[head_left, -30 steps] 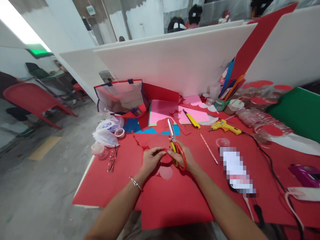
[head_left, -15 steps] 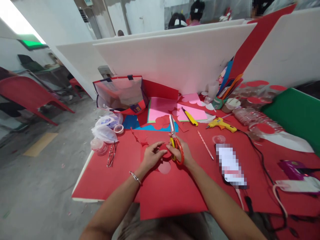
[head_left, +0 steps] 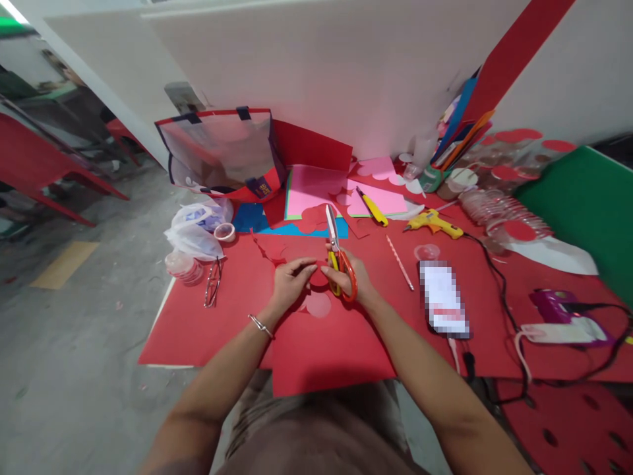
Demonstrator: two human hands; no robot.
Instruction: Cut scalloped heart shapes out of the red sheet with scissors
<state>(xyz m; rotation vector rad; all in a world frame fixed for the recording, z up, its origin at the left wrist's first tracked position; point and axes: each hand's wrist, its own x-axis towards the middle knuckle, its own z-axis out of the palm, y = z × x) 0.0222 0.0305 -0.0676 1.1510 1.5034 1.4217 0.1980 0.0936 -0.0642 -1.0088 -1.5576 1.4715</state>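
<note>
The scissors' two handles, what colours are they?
One handle is yellow, the other handle orange-red, best in the head view.

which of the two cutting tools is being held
The scissors, with one yellow and one orange handle, in the right hand; the yellow cutter lies partly on pink paper.
</note>
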